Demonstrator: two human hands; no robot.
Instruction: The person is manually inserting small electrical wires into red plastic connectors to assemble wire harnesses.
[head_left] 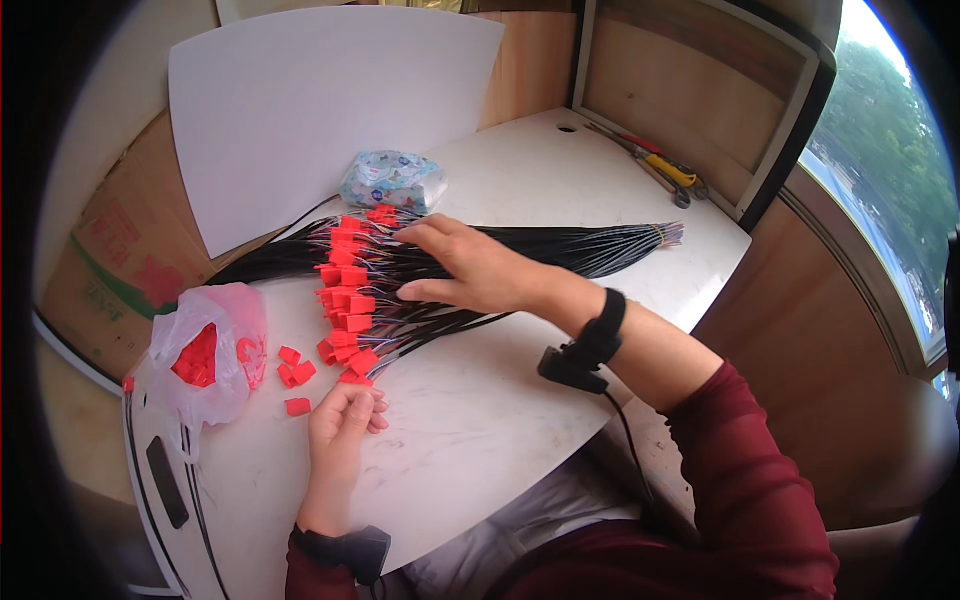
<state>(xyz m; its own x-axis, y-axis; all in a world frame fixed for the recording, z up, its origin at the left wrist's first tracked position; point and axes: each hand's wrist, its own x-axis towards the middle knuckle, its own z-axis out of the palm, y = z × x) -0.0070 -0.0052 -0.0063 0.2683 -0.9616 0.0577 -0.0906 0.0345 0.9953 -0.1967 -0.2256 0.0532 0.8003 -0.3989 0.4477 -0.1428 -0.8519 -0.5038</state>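
The left hand is curling at the near edge of the cable bundle — any pinch cannot be told. Left of the bundle, loose red connectors and a plastic bag holding similar red pieces are remaining, while fitted connectors are already seemingly lining many cables. Over the bundle, the right hand is spreading its fingers; beyond it, a soft pack is sitting — contents hidden.

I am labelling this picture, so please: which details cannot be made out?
In the head view:
Left hand: curled fingers hide whether it holds anything.
Black cables: right hand covers part.
Plastic bag: folds hide how many red pieces lie inside.
Wire tips: too small to count.
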